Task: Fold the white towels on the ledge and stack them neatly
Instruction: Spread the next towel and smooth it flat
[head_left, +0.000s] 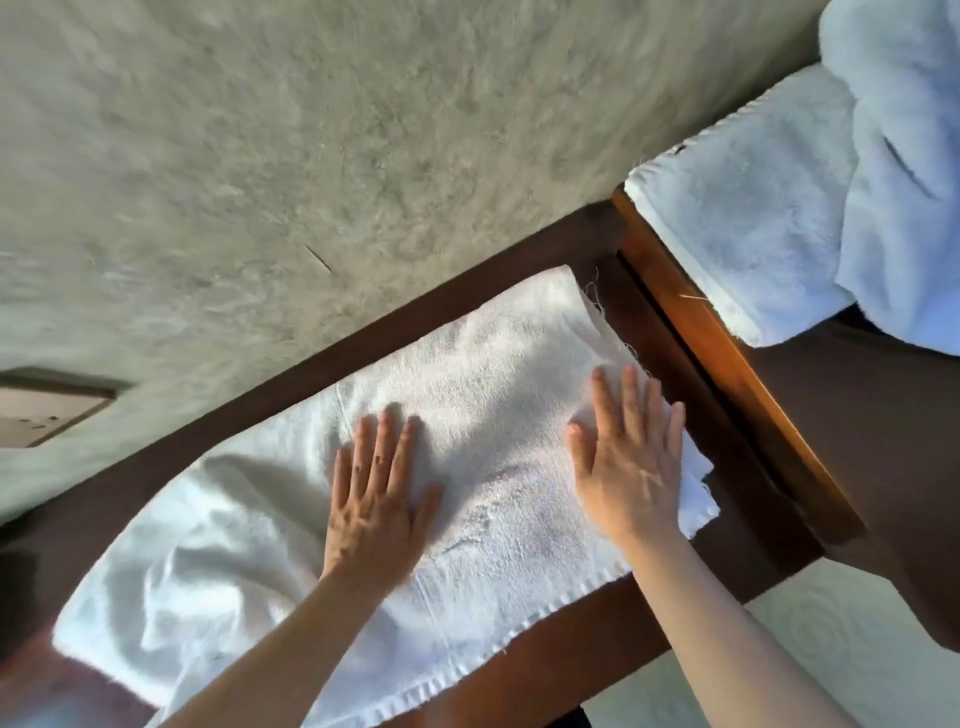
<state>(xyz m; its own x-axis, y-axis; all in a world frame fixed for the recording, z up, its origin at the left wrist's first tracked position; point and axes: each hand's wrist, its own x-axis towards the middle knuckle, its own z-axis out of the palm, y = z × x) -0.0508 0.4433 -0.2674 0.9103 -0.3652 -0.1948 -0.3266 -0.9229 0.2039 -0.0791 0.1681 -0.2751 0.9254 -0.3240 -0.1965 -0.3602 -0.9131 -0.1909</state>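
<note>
A white towel (467, 415) lies spread along a dark brown wooden ledge (545, 670), running from lower left to upper right. Its near hem, a ribbed woven band, lies just inside the ledge's front edge, and a strip of bare wood shows between its far edge and the wall (311, 156). The right end is flat, with frayed threads at the corners; the left end is rumpled into soft folds. The left hand (376, 499) lies flat on the middle of the towel, fingers straight and slightly spread, palm down. The right hand (631, 457) presses flat near the towel's right end, fingers straight and together, gripping nothing. The cloth is thin terry with a coarse, worn nap. Bare wood shows past the towel's right end, up to a lighter orange-brown rail (727, 353) that crosses the ledge. Beyond the rail a thicker folded towel (743, 223) rests with its corner over the wood, and a fluffy white heap (904, 130) lies partly on top of it. The wall is rough grey plaster with mottled trowel marks. No writing or labels can be read anywhere.
</note>
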